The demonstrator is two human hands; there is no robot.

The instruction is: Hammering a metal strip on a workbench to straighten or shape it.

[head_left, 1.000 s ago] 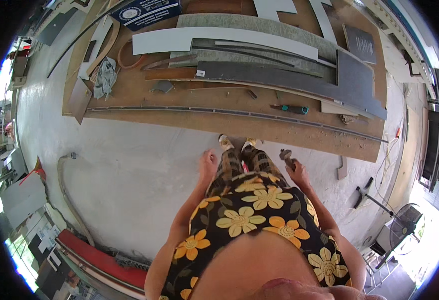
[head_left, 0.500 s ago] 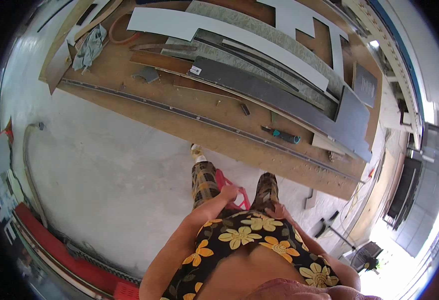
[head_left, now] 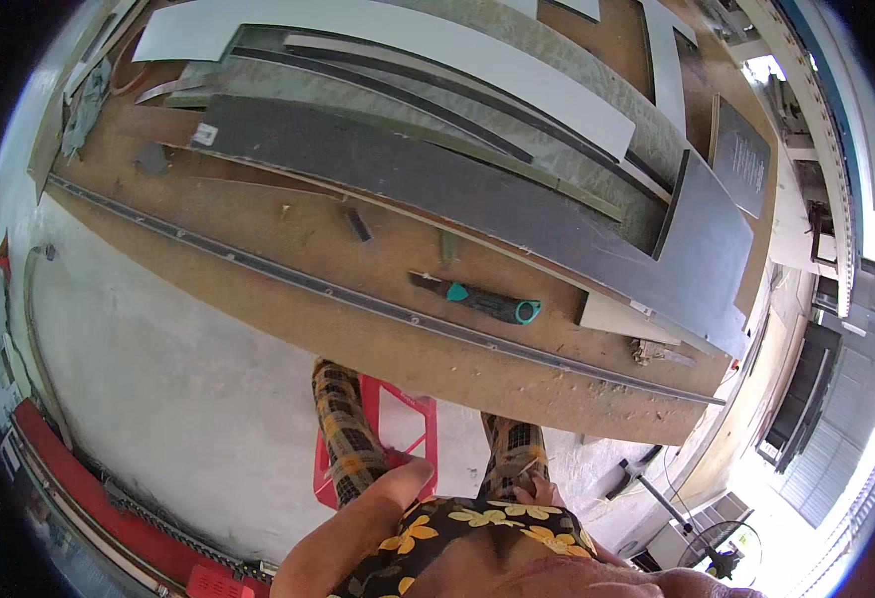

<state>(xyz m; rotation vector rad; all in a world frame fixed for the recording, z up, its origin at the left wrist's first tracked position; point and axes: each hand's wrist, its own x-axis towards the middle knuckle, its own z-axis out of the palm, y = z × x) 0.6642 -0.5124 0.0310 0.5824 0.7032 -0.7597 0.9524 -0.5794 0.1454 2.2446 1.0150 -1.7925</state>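
Note:
My left hand (head_left: 404, 466) is down between my legs, against a red plastic stool (head_left: 426, 409). Its fingers look curled onto the stool, though my leg and arm partly hide them. Behind my left leg, in plaid trousers, part of the stool's frame shows. My right hand (head_left: 539, 490) rests on my right thigh with its fingers apart. On the workbench (head_left: 288, 329) in front of me lies a cutter with a dark and teal handle (head_left: 492, 302). It is out of reach of both hands as they are now.
Long dark panels (head_left: 388, 164), a white panel (head_left: 398, 55) and narrow strips lie stacked across the bench. A metal rail (head_left: 328, 291) runs along its near side. A grey cloth (head_left: 87, 110) hangs at the far left. A standing fan (head_left: 722, 558) is at the lower right.
I have come closer to the bench, and its near edge now hides my feet. The stool has shifted left, behind my left leg, with my left hand still at it.

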